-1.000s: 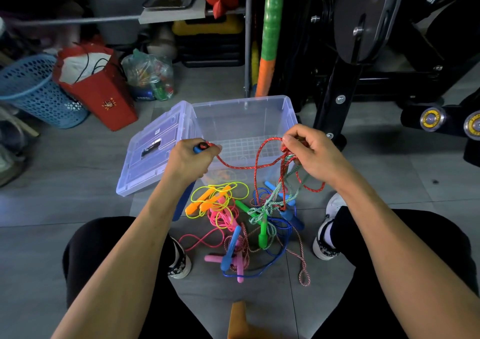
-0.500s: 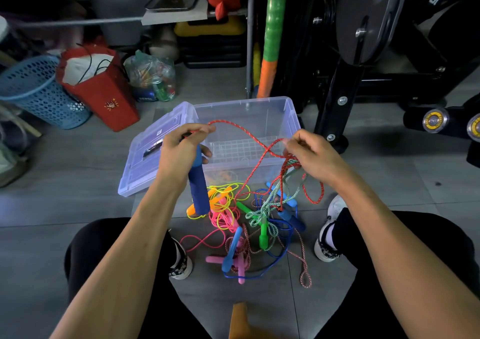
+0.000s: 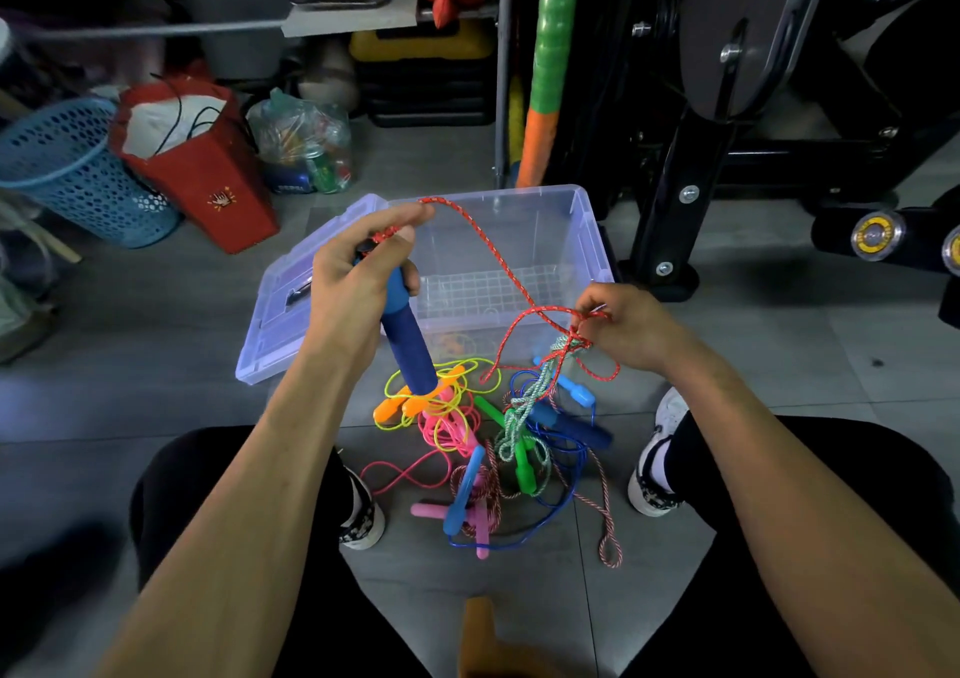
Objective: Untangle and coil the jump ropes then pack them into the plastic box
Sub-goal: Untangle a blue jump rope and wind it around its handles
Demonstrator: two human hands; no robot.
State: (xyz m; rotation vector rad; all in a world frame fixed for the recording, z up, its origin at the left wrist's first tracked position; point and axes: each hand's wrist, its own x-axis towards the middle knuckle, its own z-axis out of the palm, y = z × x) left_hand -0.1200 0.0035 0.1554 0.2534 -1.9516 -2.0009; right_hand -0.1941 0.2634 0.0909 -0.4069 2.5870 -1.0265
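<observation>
The red braided jump rope with white flecks (image 3: 488,256) runs from my left hand (image 3: 358,282) across the front of the clear plastic storage box (image 3: 582,241) and down to my right hand (image 3: 631,326). My left hand is clenched round the rope's dark blue foam handle (image 3: 410,350), thumb and forefinger pinching the cord just above it. My right fingers pinch the same cord where it knots with a green-and-white braided rope (image 3: 524,407).

Below hangs and lies the rest of the tangle on the grey tiled floor (image 3: 753,391): yellow, pink and blue cords with orange, pink, green and light blue handles. The box is open, its lid (image 3: 280,324) leaning at its left side; whether anything lies inside I cannot tell.

I judge I'm at the untangling step, early on. Next I must work the red cord free of the green-and-white one before coiling.
</observation>
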